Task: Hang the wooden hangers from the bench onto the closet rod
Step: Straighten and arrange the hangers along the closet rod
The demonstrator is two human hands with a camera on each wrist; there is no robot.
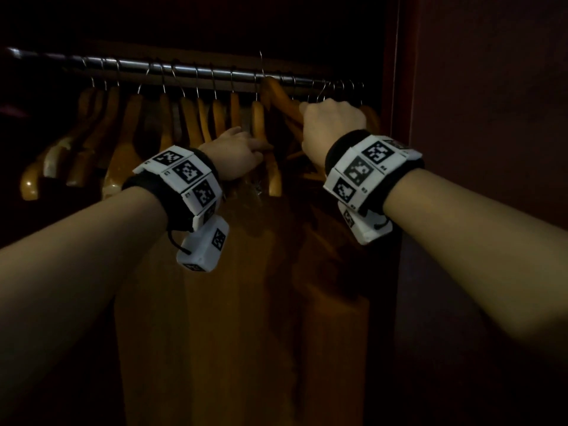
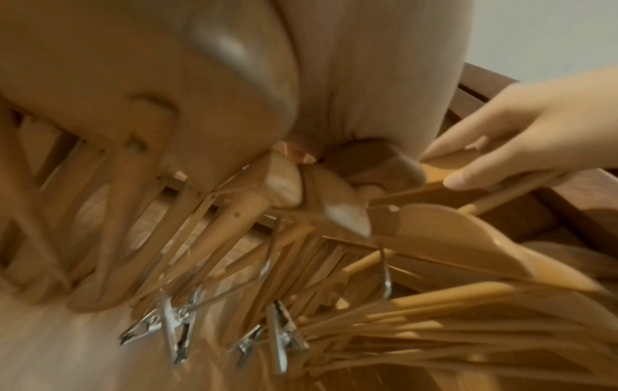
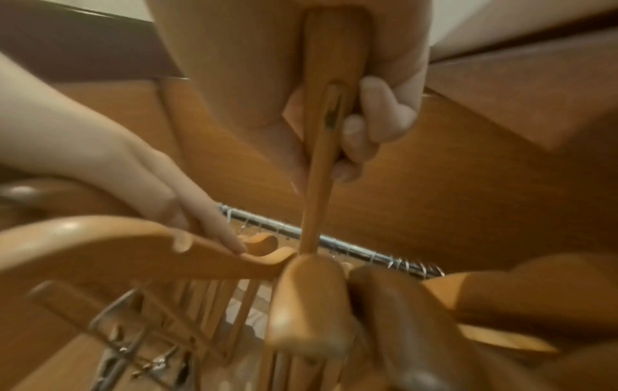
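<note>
A steel closet rod (image 1: pixel 184 69) (image 3: pixel 351 248) carries a row of wooden hangers (image 1: pixel 123 133). My right hand (image 1: pixel 333 124) (image 3: pixel 368 119) grips one wooden hanger (image 1: pixel 282 96) (image 3: pixel 321 158) by its arm, and the hanger's wire hook rises just above the rod. My left hand (image 1: pixel 242 149) (image 3: pixel 200 211) (image 2: pixel 501 148) reaches in lower and to the left. Its straight fingers rest on the shoulder of a hung hanger (image 1: pixel 274 179) (image 3: pixel 133 238). The bench is out of view.
The closet's dark side wall (image 1: pixel 476 118) stands close on the right. Several hooks crowd the rod's right end (image 1: pixel 341 86). Metal clips (image 2: pixel 174 325) dangle from some hung hangers. A brown wooden back panel (image 1: pixel 246 302) lies behind and below.
</note>
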